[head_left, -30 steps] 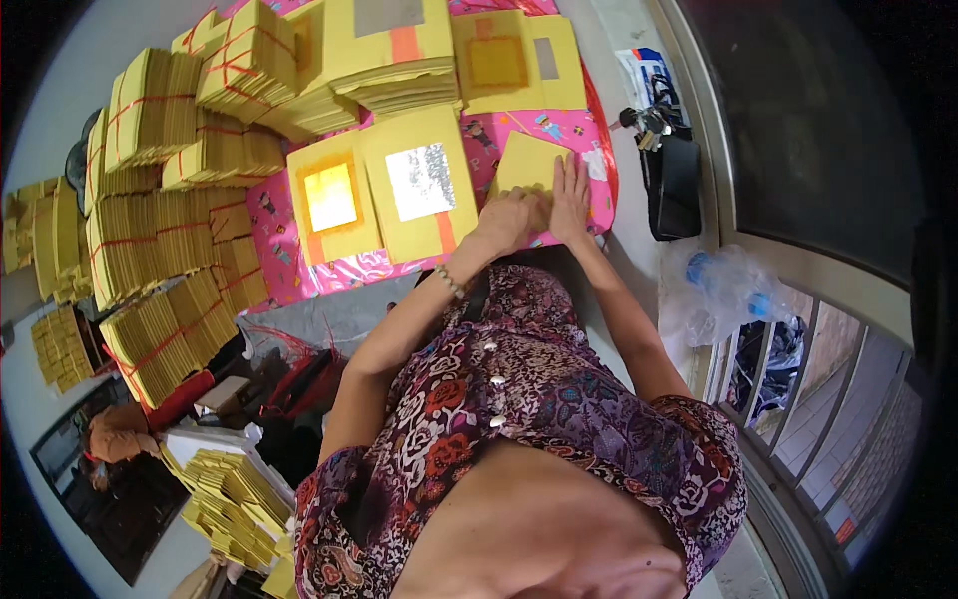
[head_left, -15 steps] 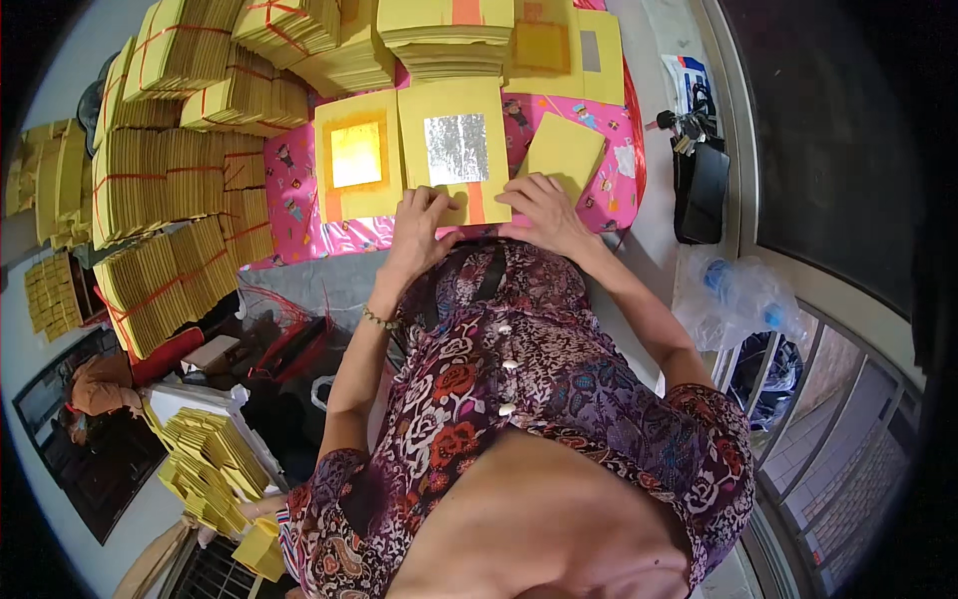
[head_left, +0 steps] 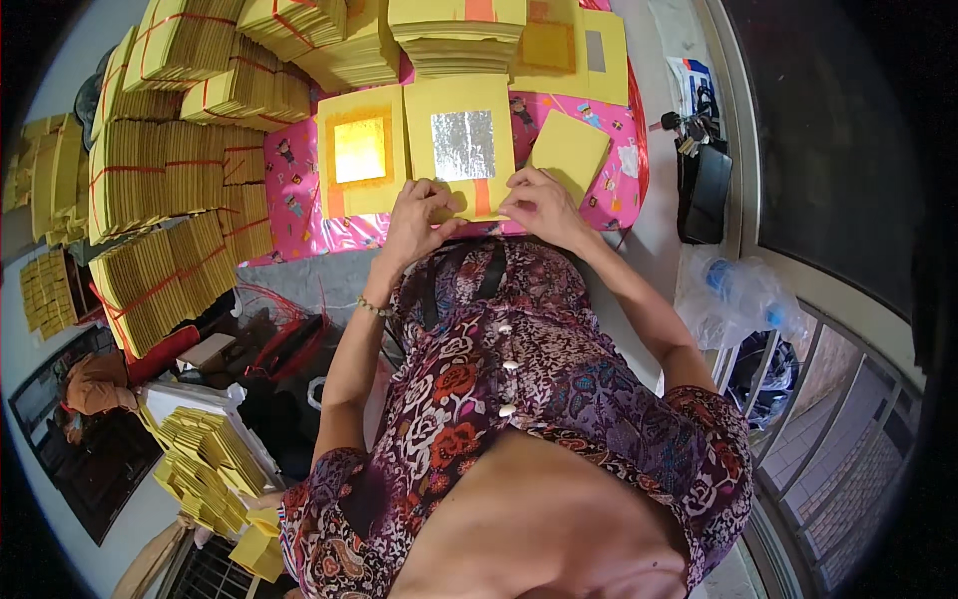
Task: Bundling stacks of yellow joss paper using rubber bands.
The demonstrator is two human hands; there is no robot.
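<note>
A yellow paper sheet with a silver foil square and an orange strip lies in front of me on the pink table cover. My left hand grips its near left corner, fingers curled and thumb low at the edge. At the near right corner, my right hand pinches the same sheet between thumb and bent fingers. Just left lies a stack of yellow paper with a gold foil square framed in orange. A plain yellow piece lies tilted beyond my right hand. Whether several sheets are under my fingers cannot be seen.
Tied bundles of yellow paper are piled high at the left. More stacks stand at the table's back. On the right ledge are keys, a dark phone and a clear plastic bag. Another person's hand shows at lower left.
My fingers have curled in at the sheet's near edge; the right hand's fingers lay flatter before. The view has shifted slightly.
</note>
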